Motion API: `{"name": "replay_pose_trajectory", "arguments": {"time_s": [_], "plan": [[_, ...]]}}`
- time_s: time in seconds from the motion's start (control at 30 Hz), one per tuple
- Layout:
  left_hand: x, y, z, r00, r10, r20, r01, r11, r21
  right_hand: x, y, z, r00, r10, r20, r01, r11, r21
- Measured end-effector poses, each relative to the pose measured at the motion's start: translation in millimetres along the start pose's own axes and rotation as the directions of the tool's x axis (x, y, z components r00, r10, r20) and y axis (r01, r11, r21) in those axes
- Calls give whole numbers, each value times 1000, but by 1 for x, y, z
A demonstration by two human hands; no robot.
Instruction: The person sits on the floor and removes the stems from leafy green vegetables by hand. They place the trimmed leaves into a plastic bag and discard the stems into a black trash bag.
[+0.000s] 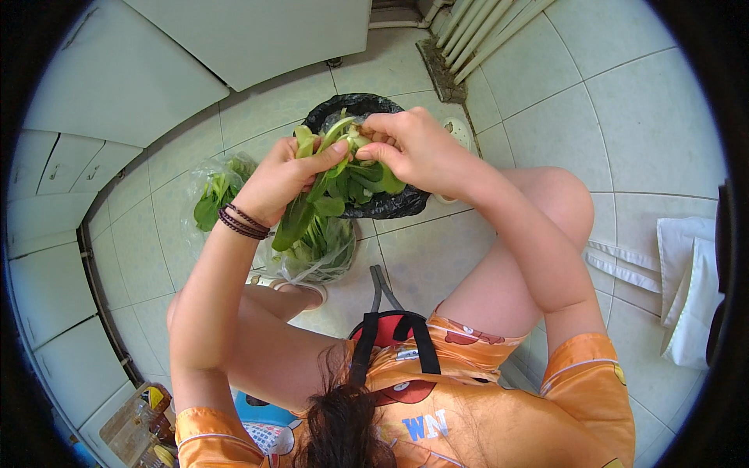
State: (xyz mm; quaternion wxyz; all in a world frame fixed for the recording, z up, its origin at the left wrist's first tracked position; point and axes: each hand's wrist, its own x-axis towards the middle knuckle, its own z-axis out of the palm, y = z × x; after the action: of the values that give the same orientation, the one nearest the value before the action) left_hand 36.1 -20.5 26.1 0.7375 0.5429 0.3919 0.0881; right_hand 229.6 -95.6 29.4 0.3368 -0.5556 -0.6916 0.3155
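My left hand (298,169) grips leafy green vegetables with pale stems, like bok choy (295,219), the leaves hanging down below it. At the root end of the bunch, the thumb and fingers of my right hand (398,140) pinch a pale stem base. Both hands are above a bin lined with a black plastic bag (398,207), in which some green leaves show. Left of the bin, a clear plastic bag (248,161) holds more greens (210,199). A second clear bag (336,257) with greens stands closer to my feet, partly under the held leaves.
White cabinets (146,64) line the left and far side. Pale pipes (477,35) rise near the far corner beside a tiled wall (643,117). A white cloth bag (693,286) hangs at the right. Bottles and jars (155,409) stand at lower left.
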Motion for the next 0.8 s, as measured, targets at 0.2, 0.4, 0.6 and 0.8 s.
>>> {"name": "replay_pose_trajectory", "arguments": {"time_s": [0.2, 0.4, 0.6, 0.8], "plan": [[-4, 4, -21, 999, -38, 10, 39, 998, -45, -2, 9, -8, 991, -57, -122, 26, 970, -241], [-3, 3, -19, 998, -55, -16, 54, 995, -87, 3, 10, -8, 955, 296, 18, -279, 877, 391], [-3, 3, -11, 999, -49, 8, 49, 998, -49, 4, -1, 3, 961, 242, 136, -277, 875, 397], [-3, 2, -9, 1000, 2, 7, -2, 1000, -2, 4, 0, 5, 963, 236, 132, -270, 845, 461]]}}
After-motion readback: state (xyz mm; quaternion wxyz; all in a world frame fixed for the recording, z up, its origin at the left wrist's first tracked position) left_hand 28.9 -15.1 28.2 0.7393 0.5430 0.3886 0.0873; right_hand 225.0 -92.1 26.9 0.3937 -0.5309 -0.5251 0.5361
